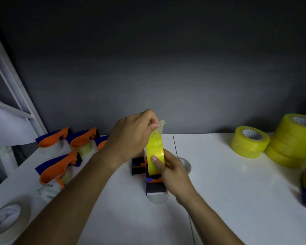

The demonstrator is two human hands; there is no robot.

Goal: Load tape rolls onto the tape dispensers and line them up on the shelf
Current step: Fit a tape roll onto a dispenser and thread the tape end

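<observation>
The free end of the yellow tape (155,138) is being pinched between the fingertips of the left hand (131,133) and drawn upward, while the right hand (171,171) is gripping the tape roll (155,161) seated in the orange and blue dispenser (154,181) standing on the white bench (228,200). The step is judged to be threading. The strip is best being kept taut and square to the roll, so that it is not folding onto itself, and the dispenser is best being steadied before the end is led toward the cutter. The cutter and roller are being hidden behind the roll and the right hand. Loaded dispensers (60,167) are lying at the left, spare rolls (249,141) at the right. Another dispenser at the right edge is being cut off. A pale ring at the lower left is too dim to be made out.
</observation>
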